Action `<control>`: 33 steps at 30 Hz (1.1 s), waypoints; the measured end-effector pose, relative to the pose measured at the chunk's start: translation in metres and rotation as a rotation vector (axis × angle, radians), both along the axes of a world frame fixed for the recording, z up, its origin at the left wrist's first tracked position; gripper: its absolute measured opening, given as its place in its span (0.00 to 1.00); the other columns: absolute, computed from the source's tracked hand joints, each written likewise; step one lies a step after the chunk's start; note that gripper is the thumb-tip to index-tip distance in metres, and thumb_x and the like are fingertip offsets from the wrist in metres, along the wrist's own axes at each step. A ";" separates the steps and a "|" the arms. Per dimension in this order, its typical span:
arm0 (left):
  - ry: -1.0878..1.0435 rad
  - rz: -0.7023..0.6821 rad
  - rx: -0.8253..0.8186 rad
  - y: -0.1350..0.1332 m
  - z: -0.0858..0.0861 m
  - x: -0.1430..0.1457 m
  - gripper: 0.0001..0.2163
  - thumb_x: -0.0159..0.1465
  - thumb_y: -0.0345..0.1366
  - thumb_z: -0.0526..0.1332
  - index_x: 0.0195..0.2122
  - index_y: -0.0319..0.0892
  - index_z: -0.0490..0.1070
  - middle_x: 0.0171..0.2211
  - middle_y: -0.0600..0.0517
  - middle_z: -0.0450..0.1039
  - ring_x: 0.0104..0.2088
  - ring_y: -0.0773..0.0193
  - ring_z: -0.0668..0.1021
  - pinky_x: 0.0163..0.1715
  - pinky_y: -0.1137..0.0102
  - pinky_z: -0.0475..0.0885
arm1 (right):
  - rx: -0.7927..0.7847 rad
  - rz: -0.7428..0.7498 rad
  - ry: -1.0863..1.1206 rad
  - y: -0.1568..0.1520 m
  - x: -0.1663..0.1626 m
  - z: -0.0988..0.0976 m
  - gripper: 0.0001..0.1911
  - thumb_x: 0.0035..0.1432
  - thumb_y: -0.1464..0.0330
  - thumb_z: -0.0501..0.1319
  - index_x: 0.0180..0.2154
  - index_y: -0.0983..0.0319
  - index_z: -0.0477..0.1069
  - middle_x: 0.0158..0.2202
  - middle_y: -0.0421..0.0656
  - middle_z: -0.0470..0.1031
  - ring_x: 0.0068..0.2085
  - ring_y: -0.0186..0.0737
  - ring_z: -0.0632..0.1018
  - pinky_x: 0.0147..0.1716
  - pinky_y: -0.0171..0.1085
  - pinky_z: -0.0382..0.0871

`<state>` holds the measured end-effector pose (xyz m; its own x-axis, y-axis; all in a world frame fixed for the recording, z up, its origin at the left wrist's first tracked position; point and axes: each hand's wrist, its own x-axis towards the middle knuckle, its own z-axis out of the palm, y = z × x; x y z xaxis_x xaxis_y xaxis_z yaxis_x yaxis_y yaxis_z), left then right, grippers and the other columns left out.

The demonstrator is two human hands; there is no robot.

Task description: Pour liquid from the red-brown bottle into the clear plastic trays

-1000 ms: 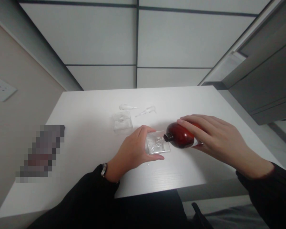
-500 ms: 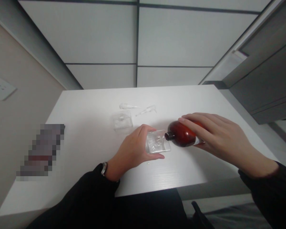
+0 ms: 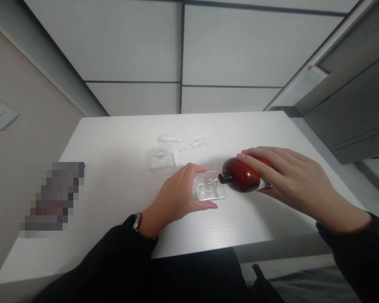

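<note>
Now the white table (image 3: 120,176) carries everything, and it is bare in most of its surface. On it, the person works near the front edge.

The right hand (image 3: 290,179) is closed around a dark red bottle (image 3: 243,176), fingers laid along its upper side. The bottle is tipped nearly flat, its open black neck pointing toward 9 o'clock. It seems held this way so the mouth meets the opening of the smaller vessel.

The left hand (image 3: 180,195) is clamped on a clear square bottle (image 3: 208,190), thumb at the near side and fingers at the far side. This bottle stands on the table, and its top opening lies just under the red bottle's neck. The grip probably keeps the light container from sliding or tipping. Whether liquid is running cannot be told.

At 11 o'clock from the hands stands a second clear square bottle (image 3: 161,157), apart and untouched. Behind it, toward 12 o'clock, lie two small clear pump tops (image 3: 169,138) (image 3: 196,144), near each other. Far at 9 o'clock, at the table's left edge, lies a blurred dark object (image 3: 53,198).

Nothing stands between the two hands and the other things.
</note>
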<state>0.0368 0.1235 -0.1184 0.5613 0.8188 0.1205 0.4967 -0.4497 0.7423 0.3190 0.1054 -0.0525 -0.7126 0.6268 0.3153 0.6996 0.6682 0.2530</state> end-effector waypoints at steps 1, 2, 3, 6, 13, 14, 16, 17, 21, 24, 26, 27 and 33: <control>0.000 0.001 -0.001 0.000 0.000 0.000 0.35 0.52 0.47 0.79 0.55 0.48 0.64 0.55 0.45 0.74 0.54 0.46 0.79 0.51 0.52 0.76 | 0.004 0.002 -0.003 0.000 0.000 0.000 0.29 0.62 0.78 0.61 0.64 0.64 0.63 0.55 0.55 0.78 0.50 0.56 0.80 0.43 0.48 0.78; 0.000 0.002 -0.002 0.000 0.000 0.000 0.35 0.52 0.47 0.79 0.55 0.48 0.64 0.54 0.45 0.74 0.53 0.46 0.79 0.51 0.52 0.76 | 0.007 0.002 -0.007 0.000 0.000 0.000 0.28 0.63 0.78 0.61 0.63 0.64 0.63 0.55 0.55 0.78 0.50 0.56 0.80 0.43 0.48 0.78; 0.000 0.001 -0.003 0.000 0.000 0.000 0.35 0.52 0.47 0.79 0.55 0.48 0.64 0.54 0.45 0.74 0.53 0.46 0.79 0.51 0.52 0.76 | 0.012 0.004 -0.010 0.000 0.000 0.001 0.28 0.63 0.77 0.61 0.63 0.64 0.63 0.55 0.56 0.78 0.49 0.56 0.80 0.43 0.48 0.78; 0.001 -0.002 -0.004 0.000 0.001 0.000 0.34 0.52 0.47 0.79 0.55 0.47 0.64 0.54 0.45 0.74 0.53 0.47 0.79 0.52 0.52 0.76 | 0.025 0.015 -0.024 0.001 -0.001 0.002 0.27 0.64 0.76 0.61 0.63 0.66 0.63 0.54 0.57 0.78 0.49 0.57 0.80 0.43 0.49 0.79; 0.020 0.000 -0.008 -0.001 0.000 -0.001 0.36 0.52 0.46 0.79 0.56 0.45 0.63 0.55 0.44 0.74 0.53 0.46 0.79 0.52 0.52 0.76 | 0.045 0.015 -0.037 0.002 -0.003 0.003 0.27 0.63 0.79 0.60 0.62 0.66 0.63 0.53 0.56 0.78 0.49 0.56 0.80 0.42 0.48 0.79; 0.021 0.001 -0.009 -0.001 0.000 -0.001 0.36 0.52 0.46 0.79 0.56 0.45 0.63 0.55 0.44 0.74 0.53 0.46 0.79 0.52 0.52 0.76 | 0.050 0.017 -0.027 0.002 -0.004 0.003 0.27 0.63 0.80 0.60 0.62 0.65 0.63 0.53 0.56 0.78 0.49 0.55 0.80 0.42 0.48 0.79; 0.020 0.001 -0.008 -0.001 -0.001 -0.001 0.36 0.52 0.46 0.79 0.56 0.46 0.63 0.55 0.44 0.74 0.53 0.46 0.79 0.52 0.51 0.76 | 0.057 0.022 -0.018 0.003 -0.004 0.003 0.27 0.63 0.80 0.59 0.62 0.65 0.63 0.53 0.55 0.79 0.49 0.54 0.80 0.43 0.47 0.79; 0.018 -0.001 -0.006 -0.001 -0.002 -0.001 0.36 0.52 0.46 0.79 0.56 0.46 0.63 0.55 0.44 0.74 0.53 0.47 0.79 0.52 0.51 0.76 | 0.057 0.024 -0.022 0.003 -0.004 0.003 0.27 0.62 0.81 0.59 0.62 0.65 0.63 0.53 0.55 0.79 0.49 0.53 0.80 0.43 0.47 0.79; 0.018 -0.003 -0.009 0.000 -0.002 -0.001 0.36 0.52 0.46 0.79 0.56 0.46 0.63 0.55 0.44 0.74 0.53 0.47 0.79 0.52 0.52 0.76 | 0.050 0.019 -0.046 0.002 -0.004 0.005 0.30 0.59 0.81 0.62 0.62 0.66 0.64 0.53 0.56 0.78 0.49 0.56 0.80 0.43 0.47 0.79; 0.019 0.002 -0.012 0.000 0.000 -0.001 0.36 0.52 0.46 0.79 0.56 0.46 0.63 0.55 0.44 0.74 0.53 0.47 0.79 0.52 0.53 0.76 | 0.052 0.017 -0.046 0.002 -0.003 0.005 0.31 0.58 0.81 0.63 0.62 0.66 0.64 0.54 0.56 0.78 0.49 0.56 0.80 0.42 0.48 0.78; 0.018 0.004 -0.009 0.000 0.000 -0.001 0.36 0.52 0.46 0.79 0.56 0.46 0.63 0.55 0.44 0.74 0.53 0.47 0.79 0.52 0.52 0.76 | 0.055 0.016 -0.050 0.002 -0.003 0.004 0.30 0.58 0.81 0.63 0.62 0.66 0.64 0.54 0.55 0.78 0.50 0.56 0.80 0.43 0.47 0.78; 0.018 0.005 -0.007 0.000 0.000 -0.001 0.36 0.52 0.46 0.79 0.56 0.46 0.63 0.55 0.44 0.74 0.53 0.47 0.79 0.53 0.52 0.76 | 0.057 0.015 -0.053 0.002 -0.003 0.005 0.30 0.59 0.81 0.62 0.62 0.65 0.64 0.54 0.55 0.78 0.50 0.55 0.79 0.43 0.47 0.78; 0.013 -0.007 0.003 0.001 -0.004 0.000 0.36 0.52 0.48 0.79 0.56 0.45 0.63 0.55 0.44 0.74 0.54 0.47 0.79 0.53 0.51 0.76 | 0.065 0.021 -0.077 0.002 -0.001 0.005 0.29 0.60 0.80 0.61 0.62 0.66 0.64 0.54 0.55 0.78 0.51 0.55 0.79 0.45 0.47 0.78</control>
